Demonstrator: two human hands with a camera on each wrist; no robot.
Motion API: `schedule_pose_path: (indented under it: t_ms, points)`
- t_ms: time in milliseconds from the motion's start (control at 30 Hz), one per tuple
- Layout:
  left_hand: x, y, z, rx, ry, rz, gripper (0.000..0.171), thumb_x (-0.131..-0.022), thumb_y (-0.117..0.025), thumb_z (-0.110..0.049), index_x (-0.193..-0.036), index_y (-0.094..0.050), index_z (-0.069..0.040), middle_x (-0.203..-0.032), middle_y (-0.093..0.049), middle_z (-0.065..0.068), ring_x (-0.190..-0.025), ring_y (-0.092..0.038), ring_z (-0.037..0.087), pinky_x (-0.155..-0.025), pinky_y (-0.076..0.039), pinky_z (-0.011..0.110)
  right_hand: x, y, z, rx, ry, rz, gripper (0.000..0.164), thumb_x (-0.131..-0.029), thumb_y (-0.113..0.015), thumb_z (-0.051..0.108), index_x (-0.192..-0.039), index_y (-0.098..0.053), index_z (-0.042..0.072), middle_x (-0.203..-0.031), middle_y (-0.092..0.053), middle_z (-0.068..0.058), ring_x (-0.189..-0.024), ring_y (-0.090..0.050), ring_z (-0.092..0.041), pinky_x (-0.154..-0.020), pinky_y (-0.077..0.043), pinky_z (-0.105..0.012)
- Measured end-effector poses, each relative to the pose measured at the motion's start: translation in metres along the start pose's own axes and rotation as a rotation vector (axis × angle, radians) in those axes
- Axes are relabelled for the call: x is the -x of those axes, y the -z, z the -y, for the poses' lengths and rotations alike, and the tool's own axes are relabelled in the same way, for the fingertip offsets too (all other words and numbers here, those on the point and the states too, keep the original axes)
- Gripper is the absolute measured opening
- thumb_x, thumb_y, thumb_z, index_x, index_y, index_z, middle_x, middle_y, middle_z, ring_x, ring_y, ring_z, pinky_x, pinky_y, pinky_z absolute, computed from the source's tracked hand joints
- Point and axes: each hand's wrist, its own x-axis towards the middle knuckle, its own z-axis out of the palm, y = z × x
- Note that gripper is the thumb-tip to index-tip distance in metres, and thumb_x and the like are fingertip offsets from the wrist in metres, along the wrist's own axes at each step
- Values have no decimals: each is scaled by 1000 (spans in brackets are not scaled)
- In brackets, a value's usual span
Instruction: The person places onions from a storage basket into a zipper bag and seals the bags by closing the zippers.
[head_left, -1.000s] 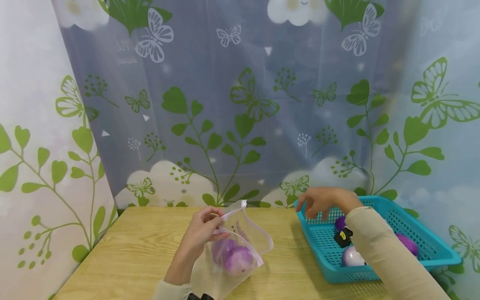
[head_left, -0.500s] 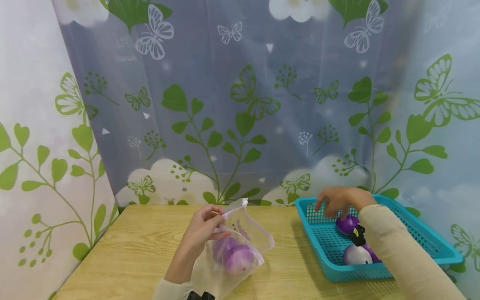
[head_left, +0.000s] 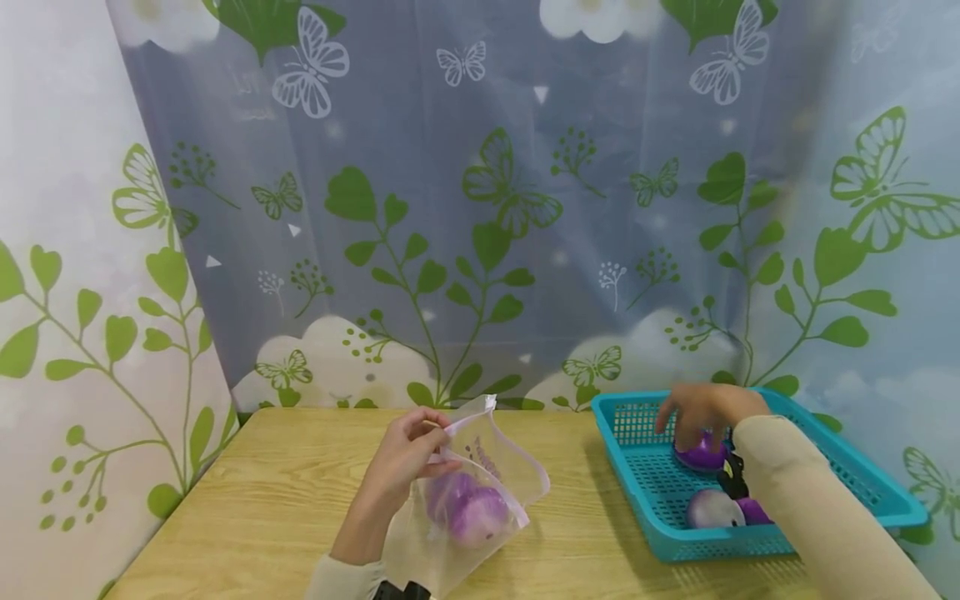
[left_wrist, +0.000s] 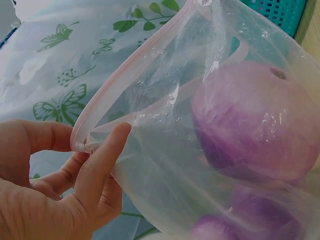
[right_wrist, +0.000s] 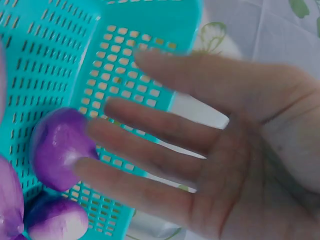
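My left hand (head_left: 401, 454) pinches the open mouth of a clear zip bag (head_left: 420, 550) by its pink-white edge. Inside it lie round purple onions (head_left: 480, 517), pressed against the film in the left wrist view. Above the blue-green plastic basket (head_left: 660, 546), my right hand (head_left: 708, 408) reaches down. Its fingers are spread and nearly straight in the right wrist view, with the tips over a dark purple onion (right_wrist: 62, 150). Whether they touch it I cannot tell. A paler white-and-purple onion (head_left: 712, 510) sits nearer the basket's front wall.
A light wooden table (head_left: 292, 483) carries the bag and the basket. Behind it hangs a printed curtain (head_left: 420, 100) with leaves and butterflies. The right forearm sleeve (head_left: 817, 500) crosses the basket's front rim and hides part of the contents.
My right hand has moved to the right and lower, from the basket's left rim to above the dark purple onion. The left hand and the bag stay almost where they were.
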Motion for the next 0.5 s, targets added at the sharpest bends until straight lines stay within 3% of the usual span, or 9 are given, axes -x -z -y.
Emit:
schedule_pose_path:
  t_ms: [133,333,500]
  points:
    - [0,0,0,-1,5,4,12,-94,-57,2,-104,-62,1,-94,-58,9,-86,-66,26,-74,-69,36,3,-5,-3,39,-56,38,41,-86,-80,10,-122,-72,27,-106,-70,-7,-89,-70,-23,-75,-66,-40]
    - [0,-1,-1,-3,6,6,12,-94,-58,1,-104,-62,1,-95,-58,10,-83,-67,27,-73,-69,35,6,-15,-5,157,-93,45,44,-76,-80,2,-104,-75,36,-102,-67,-1,-89,-64,-20,-71,-60,-34]
    - [-1,-2,0,-10,12,8,11,-94,-58,1,-104,-62,1,-95,-58,10,-83,-68,27,-72,-69,33,1,-22,-8,189,-96,101,43,-75,-80,-2,-103,-76,31,-104,-70,-4,-90,-69,-21,-76,-64,-42]
